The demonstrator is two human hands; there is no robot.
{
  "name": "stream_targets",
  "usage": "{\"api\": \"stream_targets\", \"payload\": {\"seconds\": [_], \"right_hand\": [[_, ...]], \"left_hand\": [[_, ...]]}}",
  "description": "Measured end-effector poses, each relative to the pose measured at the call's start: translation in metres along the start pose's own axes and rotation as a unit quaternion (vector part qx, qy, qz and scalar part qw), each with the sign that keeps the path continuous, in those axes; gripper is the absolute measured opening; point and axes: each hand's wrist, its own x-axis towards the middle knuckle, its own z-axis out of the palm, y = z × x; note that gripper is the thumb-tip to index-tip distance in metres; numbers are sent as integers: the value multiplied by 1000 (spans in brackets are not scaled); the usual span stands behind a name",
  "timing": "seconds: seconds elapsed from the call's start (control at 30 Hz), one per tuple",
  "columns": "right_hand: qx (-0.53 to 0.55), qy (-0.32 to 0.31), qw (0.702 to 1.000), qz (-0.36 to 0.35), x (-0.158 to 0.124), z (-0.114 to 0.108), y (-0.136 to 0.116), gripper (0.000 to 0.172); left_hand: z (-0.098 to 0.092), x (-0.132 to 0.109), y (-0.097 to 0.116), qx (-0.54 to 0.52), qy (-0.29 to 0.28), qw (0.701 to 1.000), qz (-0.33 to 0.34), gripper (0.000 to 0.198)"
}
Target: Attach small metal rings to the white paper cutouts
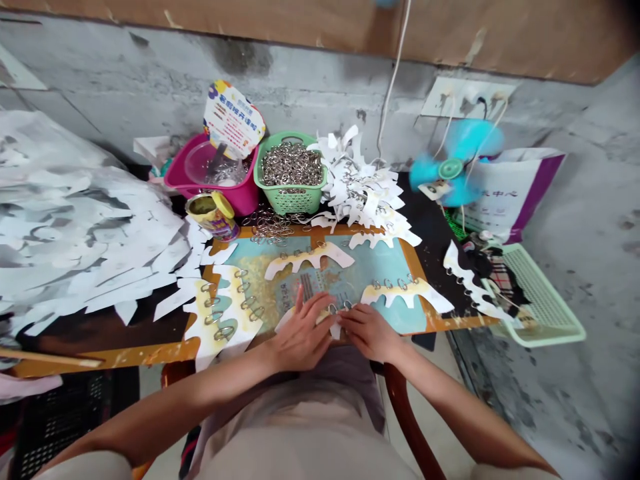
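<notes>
My left hand point(306, 333) lies flat over a white cut-out piece point(284, 321) at the table's front edge, fingers stretched and thumb apart. Most of that piece is hidden beneath my hands. Two metal rings point(347, 305) stand at its upper edge near my fingertips. My right hand point(371, 331) has its fingers closed together on the right part of the piece, close to these rings. Similar ringed pieces with yellowish glue lie around: one ahead point(310, 259), one to the right point(405, 293), and others to the left point(240, 307).
A green basket point(291, 199) of metal rings and a magenta basket point(247, 199) stand at the back, beside an open tin point(215, 217). White cut-outs point(90, 227) are heaped at left, ringed ones point(363, 180) behind. A blue fan point(453, 168) spins at right above a pale-green basket point(555, 313).
</notes>
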Motion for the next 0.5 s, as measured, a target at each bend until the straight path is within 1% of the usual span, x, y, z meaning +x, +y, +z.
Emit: {"api": "stream_targets", "payload": {"seconds": [0.03, 0.07, 0.13, 0.23, 0.27, 0.37, 0.43, 0.5], "right_hand": [[-4, 0, 1000, 0, 0, 0, 0, 41], [-8, -1, 1000, 1, -1, 0, -1, 41], [-18, -3, 1000, 1, -1, 0, -1, 41], [-28, -5, 1000, -7, -2, 2, -1, 40], [-30, -5, 1000, -9, -2, 2, -1, 39], [-38, 1, 999, -3, -2, 2, -3, 38], [-44, 3, 999, 4, -1, 2, -4, 38], [-47, -1, 999, 5, -1, 1, -4, 38]], "left_hand": [[-4, 4, -3, -12, -3, 1000, -23, 36], [-8, 9, -8, -17, -5, 999, -41, 36], [-12, 23, -18, -20, -28, 998, -50, 25], [-11, 42, -31, -30, -108, 994, -19, 9], [-10, 47, -34, -33, -135, 990, -4, 8], [-10, 58, -37, -45, -198, 979, 31, 15], [-11, 65, -37, -56, -228, 972, 29, 15], [-12, 71, -39, -73, -262, 962, 17, 11]]}}
